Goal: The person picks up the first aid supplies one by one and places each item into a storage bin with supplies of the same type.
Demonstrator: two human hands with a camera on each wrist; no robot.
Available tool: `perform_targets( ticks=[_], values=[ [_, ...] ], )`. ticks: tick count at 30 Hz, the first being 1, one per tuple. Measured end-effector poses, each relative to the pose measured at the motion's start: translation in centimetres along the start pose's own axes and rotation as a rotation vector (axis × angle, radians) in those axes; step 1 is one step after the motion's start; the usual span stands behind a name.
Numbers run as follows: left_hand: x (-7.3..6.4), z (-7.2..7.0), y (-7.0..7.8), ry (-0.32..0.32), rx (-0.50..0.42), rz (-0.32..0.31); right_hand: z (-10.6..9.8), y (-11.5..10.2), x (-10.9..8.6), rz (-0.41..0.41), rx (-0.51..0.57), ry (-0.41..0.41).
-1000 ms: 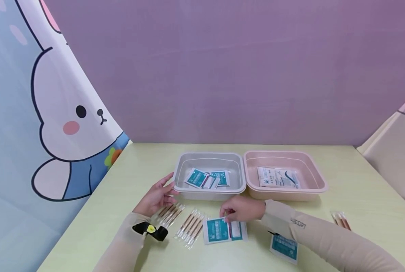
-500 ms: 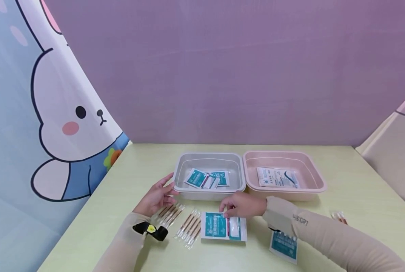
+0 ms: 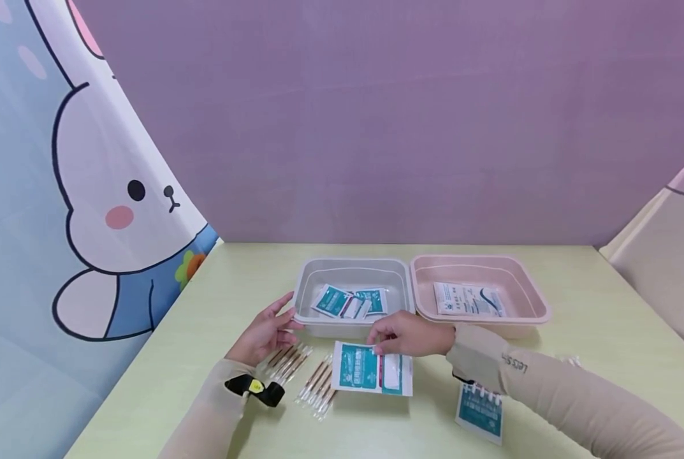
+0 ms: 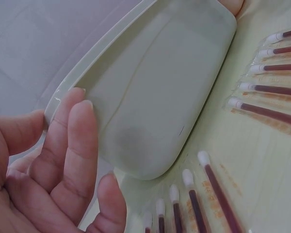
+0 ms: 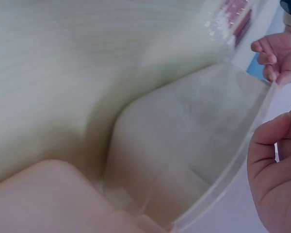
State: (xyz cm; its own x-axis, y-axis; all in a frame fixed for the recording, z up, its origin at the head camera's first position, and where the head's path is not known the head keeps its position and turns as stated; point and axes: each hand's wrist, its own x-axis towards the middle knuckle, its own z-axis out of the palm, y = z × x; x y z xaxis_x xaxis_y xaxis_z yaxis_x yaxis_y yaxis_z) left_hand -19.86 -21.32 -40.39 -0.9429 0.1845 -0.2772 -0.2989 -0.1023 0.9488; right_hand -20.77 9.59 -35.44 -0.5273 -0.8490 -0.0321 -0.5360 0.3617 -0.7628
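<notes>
My right hand (image 3: 410, 333) pinches the top edge of a teal-and-white flat medical packet (image 3: 357, 368), tilted just above the table in front of the grey basin (image 3: 347, 330). In the right wrist view the right hand (image 5: 279, 170) is by the basin's rim, and the packet is mostly hidden. My left hand (image 3: 264, 335) touches the basin's left front corner; in the left wrist view its thumb and loosely bent fingers (image 4: 82, 141) lie around that corner from outside. Two teal packets (image 3: 333, 299) lie inside the basin. Beside the left hand are packs of brown-stick cotton swabs (image 3: 289, 363).
A pink basin (image 3: 525, 322), holding a white packet (image 3: 469, 299), stands right beside the grey one. Another teal packet (image 3: 479, 417) lies on the table partly under the right sleeve. Further right, a swab pack (image 3: 571, 360) is nearly hidden behind that sleeve. A purple backdrop (image 3: 405, 127) rises behind.
My right hand has lifted the teal packet off the table, moving it up and slightly left, over the edge of the nearer swab pack. The left hand stays at the basin's corner.
</notes>
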Motion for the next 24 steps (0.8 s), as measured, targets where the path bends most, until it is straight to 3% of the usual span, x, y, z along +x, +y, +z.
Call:
perform_targets(
  ticks=[15,24],
  values=[
    [0.1,0.3,-0.2,0.068,0.027,-0.006,-2.7,-1.6,1.9,0.044,-0.016,0.030],
    [0.4,0.4,-0.2,0.045,0.021,0.001,-4.5,-2.0,2.9,0.029,-0.103,0.082]
  ],
)
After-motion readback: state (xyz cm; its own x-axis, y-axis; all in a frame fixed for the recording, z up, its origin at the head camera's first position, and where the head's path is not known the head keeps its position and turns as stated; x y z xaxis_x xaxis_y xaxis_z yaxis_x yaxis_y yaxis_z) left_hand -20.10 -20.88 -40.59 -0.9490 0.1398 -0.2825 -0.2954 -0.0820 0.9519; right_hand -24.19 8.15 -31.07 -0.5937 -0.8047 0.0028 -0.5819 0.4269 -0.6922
